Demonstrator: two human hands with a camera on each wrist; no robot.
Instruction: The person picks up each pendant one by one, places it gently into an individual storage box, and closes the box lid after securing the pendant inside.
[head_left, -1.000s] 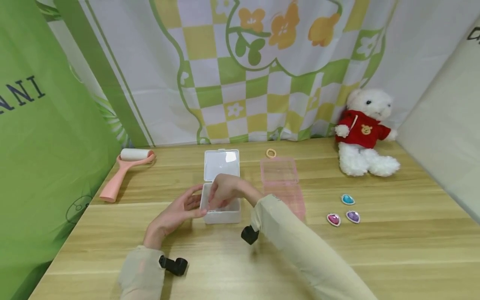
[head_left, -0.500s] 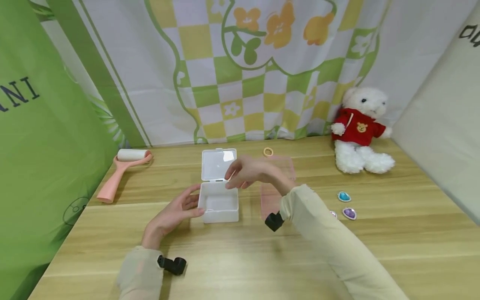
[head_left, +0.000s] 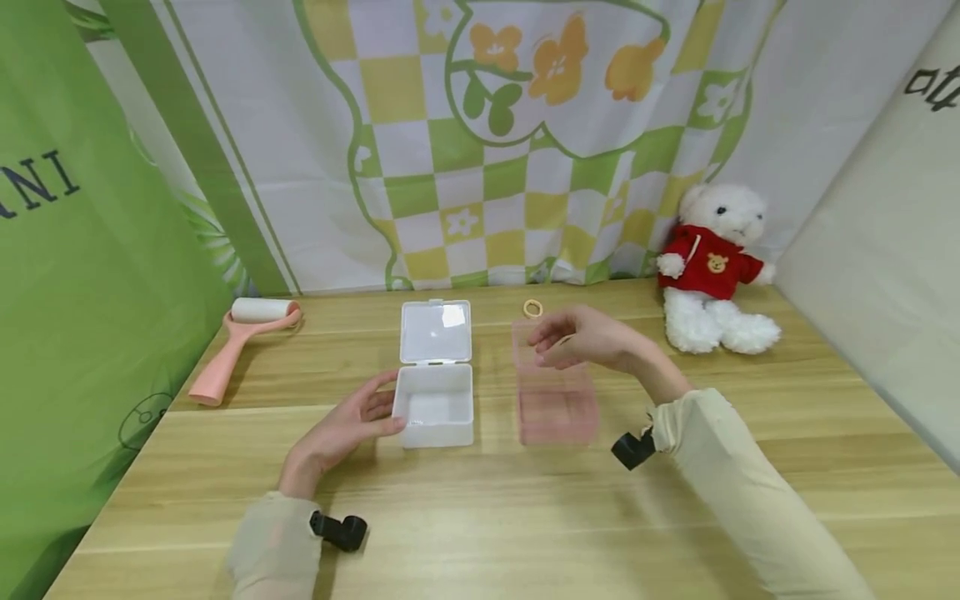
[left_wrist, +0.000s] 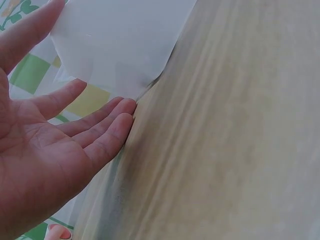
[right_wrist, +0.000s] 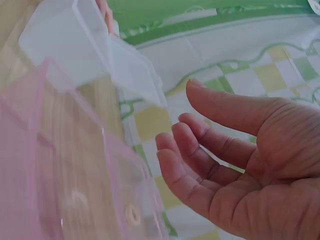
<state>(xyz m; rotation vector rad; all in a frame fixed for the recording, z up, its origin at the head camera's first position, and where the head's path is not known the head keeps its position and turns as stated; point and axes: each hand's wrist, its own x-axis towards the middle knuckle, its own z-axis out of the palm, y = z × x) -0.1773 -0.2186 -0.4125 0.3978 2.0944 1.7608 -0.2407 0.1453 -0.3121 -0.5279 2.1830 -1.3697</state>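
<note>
My left hand (head_left: 348, 425) rests against the left side of a white plastic box (head_left: 437, 436), thumb at its front left corner, fingers fairly straight. The box's hinged lid (head_left: 436, 343) lies back behind it. In the left wrist view, fingertips (left_wrist: 125, 107) meet the lower edge of the box wall. My right hand (head_left: 592, 337) hovers over a see-through pink box (head_left: 558, 432), whose lid is also folded back. The right wrist view shows that hand (right_wrist: 250, 155) with loosely bent fingers and nothing in them.
A small yellowish ring (head_left: 525, 310) lies behind the pink box. At the far left is a pink lint roller (head_left: 242, 337). A white plush bear (head_left: 720, 275) in a red top sits at the back right. Patterned cloth (head_left: 495, 179) hangs behind the table.
My right hand has come out of the white box and moved right, over the pink box. The heart-shaped gems at right are now hidden by the right arm. My left hand stays.
</note>
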